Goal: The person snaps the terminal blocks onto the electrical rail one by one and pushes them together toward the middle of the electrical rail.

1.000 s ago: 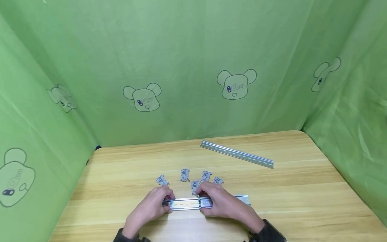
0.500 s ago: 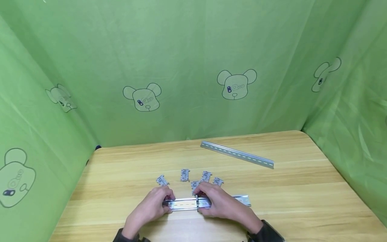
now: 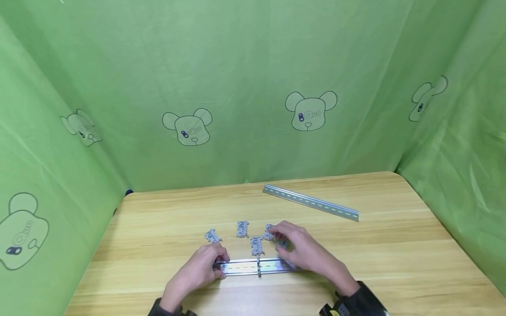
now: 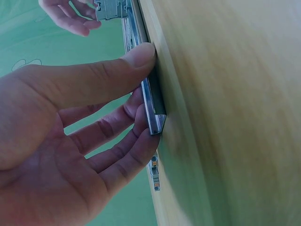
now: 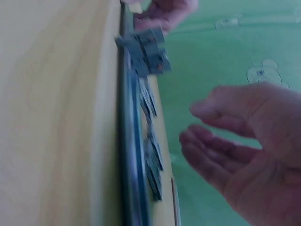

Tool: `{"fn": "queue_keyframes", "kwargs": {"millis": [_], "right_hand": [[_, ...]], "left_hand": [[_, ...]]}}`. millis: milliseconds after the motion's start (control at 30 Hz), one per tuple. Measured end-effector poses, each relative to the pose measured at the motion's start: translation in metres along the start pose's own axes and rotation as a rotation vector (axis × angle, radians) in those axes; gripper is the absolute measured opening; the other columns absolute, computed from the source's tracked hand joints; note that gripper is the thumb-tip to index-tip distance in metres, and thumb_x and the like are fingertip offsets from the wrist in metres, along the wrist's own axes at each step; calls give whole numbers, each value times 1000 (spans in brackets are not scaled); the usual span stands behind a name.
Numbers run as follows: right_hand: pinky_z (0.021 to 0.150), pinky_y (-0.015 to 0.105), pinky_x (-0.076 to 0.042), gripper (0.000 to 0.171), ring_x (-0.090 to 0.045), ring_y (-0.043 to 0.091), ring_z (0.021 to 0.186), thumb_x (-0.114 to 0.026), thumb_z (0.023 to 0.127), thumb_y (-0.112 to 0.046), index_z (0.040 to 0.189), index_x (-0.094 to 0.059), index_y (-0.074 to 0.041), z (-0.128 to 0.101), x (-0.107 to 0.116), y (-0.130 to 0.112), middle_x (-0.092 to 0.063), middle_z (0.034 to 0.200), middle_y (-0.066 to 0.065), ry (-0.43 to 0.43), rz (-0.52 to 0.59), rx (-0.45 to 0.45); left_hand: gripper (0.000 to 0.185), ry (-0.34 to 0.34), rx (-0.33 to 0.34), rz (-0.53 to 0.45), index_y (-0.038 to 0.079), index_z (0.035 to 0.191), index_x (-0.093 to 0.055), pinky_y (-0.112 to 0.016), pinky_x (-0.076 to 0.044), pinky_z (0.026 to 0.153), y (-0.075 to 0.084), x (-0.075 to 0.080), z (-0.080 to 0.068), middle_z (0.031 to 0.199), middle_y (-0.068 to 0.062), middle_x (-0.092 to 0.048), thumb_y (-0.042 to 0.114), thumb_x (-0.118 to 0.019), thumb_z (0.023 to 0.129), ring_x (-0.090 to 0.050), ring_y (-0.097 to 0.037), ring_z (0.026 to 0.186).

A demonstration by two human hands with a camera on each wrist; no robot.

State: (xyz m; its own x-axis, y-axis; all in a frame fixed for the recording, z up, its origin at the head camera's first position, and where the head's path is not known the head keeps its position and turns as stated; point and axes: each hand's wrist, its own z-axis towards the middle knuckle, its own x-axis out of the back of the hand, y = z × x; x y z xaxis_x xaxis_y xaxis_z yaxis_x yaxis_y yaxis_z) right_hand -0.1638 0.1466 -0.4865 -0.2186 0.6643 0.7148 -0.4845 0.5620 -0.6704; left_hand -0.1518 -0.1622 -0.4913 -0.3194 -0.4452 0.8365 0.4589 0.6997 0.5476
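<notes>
Fully shown only in the head view, a second rail [image 3: 312, 202] lies at one o'clock from the slotted rail [image 3: 239, 267]; bear-print [image 3: 308, 115] lettering is unreadable. Left-wrist view: the left hand [image 4: 59, 162] pinches the rail's end. Right-wrist view: the right hand [image 5: 263, 167], thumb and fingers apart, hangs around four o'clock from a mounted block [image 5: 145, 52].

Clothed in black sleeves [image 3: 365, 299], bare from the cuffs [image 3: 162, 306] onward, including both hands [image 3: 202, 265].
Fitted at the right wrist with a black device [image 3: 326, 310], marked by a small yellow patch [image 3: 334, 313] and set just beside the sleeve.
</notes>
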Motion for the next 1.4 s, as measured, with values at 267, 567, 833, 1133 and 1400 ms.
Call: {"fn": "queue_keyframes", "kwargs": {"millis": [267, 567, 833, 1133, 1400], "right_hand": [[89, 40, -58, 49, -65, 25, 101, -83, 83, -12, 126, -66, 2, 7, -2, 11, -65, 117, 12, 92, -192, -170], [84, 41, -56, 58, -61, 25, 95, -91, 76, -29, 120, -69, 2, 8, -11, 10, -62, 109, 10, 68, -286, -301], [71, 35, -53, 47, -58, 24, 84, -91, 75, -19, 111, -71, 5, 12, -15, 6, -61, 98, 10, 79, -305, -282], [68, 29, -53, 47, -55, 17, 80, -87, 76, -18, 116, -71, 3, 9, -9, 12, -61, 99, 7, 116, -269, -229], [78, 33, -60, 50, -63, 19, 89, -88, 74, -14, 117, -67, 3, -2, 7, 23, -63, 104, 4, 198, -157, -129]], "left_hand": [[28, 1, 5, -15, 13, 93, -72, -26, -53, 73, 0, 1, -1, 89, 7, -63, 9, -90, 72, -58, -9, 80], [28, -1, 4, -12, 13, 94, -73, -25, -52, 73, -2, 3, 0, 89, 8, -63, 9, -90, 73, -58, -8, 81], [28, -1, 16, -23, 12, 94, -73, -26, -53, 73, -1, 4, -2, 89, 7, -64, 8, -90, 72, -58, -10, 81], [28, -2, 23, -17, 12, 95, -73, -26, -53, 75, -3, 1, -1, 90, 8, -64, 9, -90, 73, -58, -8, 82], [29, -12, 21, -17, 13, 96, -73, -26, -53, 76, -2, 0, 0, 91, 8, -63, 8, -89, 73, -58, -8, 83]]}}
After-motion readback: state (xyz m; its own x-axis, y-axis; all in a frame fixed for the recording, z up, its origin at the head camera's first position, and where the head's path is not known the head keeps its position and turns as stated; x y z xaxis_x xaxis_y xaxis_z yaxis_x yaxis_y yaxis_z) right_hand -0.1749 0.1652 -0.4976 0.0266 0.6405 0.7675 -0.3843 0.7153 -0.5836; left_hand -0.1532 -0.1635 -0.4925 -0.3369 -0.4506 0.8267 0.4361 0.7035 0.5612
